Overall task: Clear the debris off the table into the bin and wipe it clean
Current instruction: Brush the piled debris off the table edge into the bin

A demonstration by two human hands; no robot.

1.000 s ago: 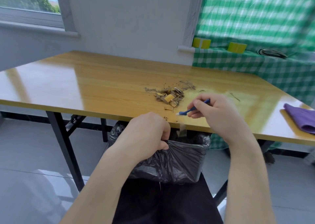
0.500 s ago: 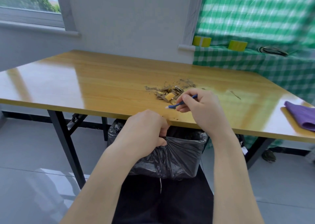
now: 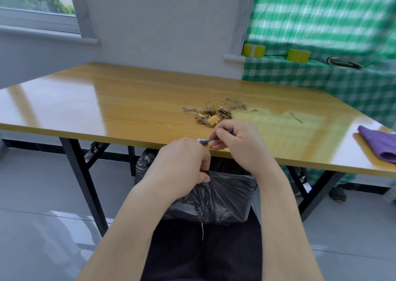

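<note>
The left hand (image 3: 184, 163) grips the black bin bag (image 3: 216, 197) under the table (image 3: 107, 101) edge; the right hand (image 3: 237, 143) pinches a small blue brush (image 3: 211, 139) near the debris (image 3: 214, 114).

brown debris pile (image 3: 214, 114) on table (image 3: 107, 101) near front edge, black-bagged bin (image 3: 225, 195) below, blue brush (image 3: 212, 139) at edge, purple cloth (image 3: 379, 143) at right

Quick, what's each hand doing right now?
Left hand: closed, gripping the bin bag.
Right hand: closed, pinching a blue brush.

Plain workroom or utility room: folding-leg wooden table (image 3: 128, 101), glossy grey tiled floor (image 3: 42, 195), window (image 3: 32, 0), gingham cloth (image 3: 321, 23), tape rolls (image 3: 253, 50)
</note>
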